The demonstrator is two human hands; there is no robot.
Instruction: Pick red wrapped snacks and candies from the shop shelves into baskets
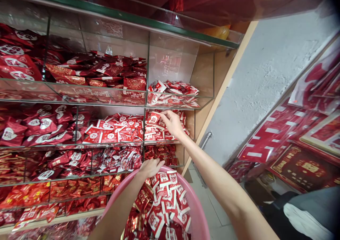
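My right hand (172, 123) reaches into a glass shelf compartment holding small red and white packets (156, 126); its fingers are bent down onto the pile, thumb and fingers pinching a packet at the top. My left hand (151, 167) grips the far rim of a pink plastic basin (198, 211) held below the shelves. The basin is full of several red and white packets (166, 201) like those in the compartment.
Glass-fronted shelves (106, 98) stacked with red wrapped sweets fill the left. A wooden side panel (212, 105) ends the shelving, beside a grey wall (265, 73). Red decorations (300, 140) lean at the right. A dark and white bundle (305, 215) lies at lower right.
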